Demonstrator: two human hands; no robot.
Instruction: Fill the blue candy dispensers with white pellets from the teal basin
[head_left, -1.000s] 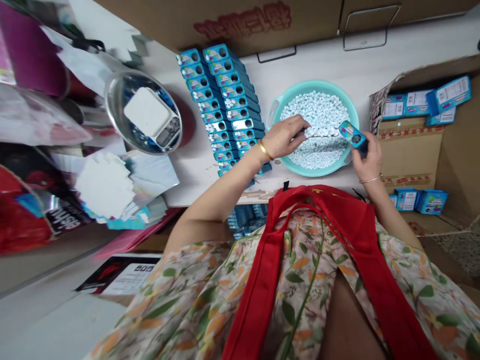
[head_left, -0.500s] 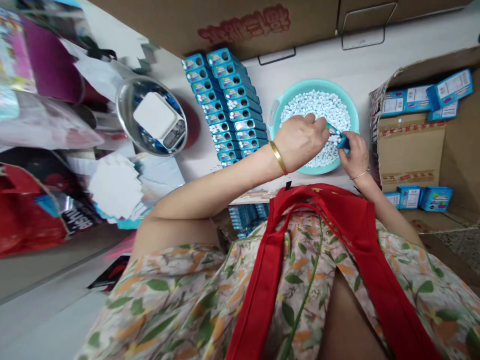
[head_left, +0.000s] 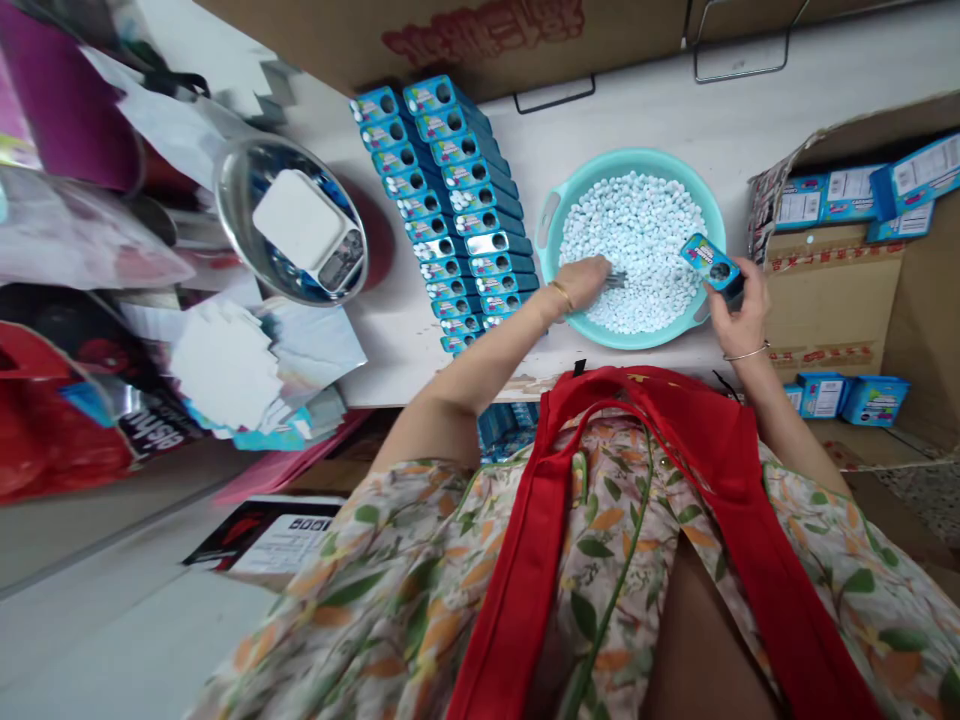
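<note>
Clamps a small blue rectangular box [head_left: 703, 257] in the right hand [head_left: 744, 305], by its right end, over the right rim of a round turquoise plastic basin [head_left: 639, 160]. Pinches a slim grey tool [head_left: 616, 280] in the left hand [head_left: 586, 282], at the small whitish pellets [head_left: 652, 225] inside.

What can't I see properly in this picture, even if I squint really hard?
All in the head view:
Rest of the grey tool: hidden by the left hand.
How full the little box in the right hand is: its sides hide the inside.
Bottom of the tub: covered by white pieces.
Red bag: blurred, cut off by the left edge.
Tiny print on the boxes in rows: too small.
</note>
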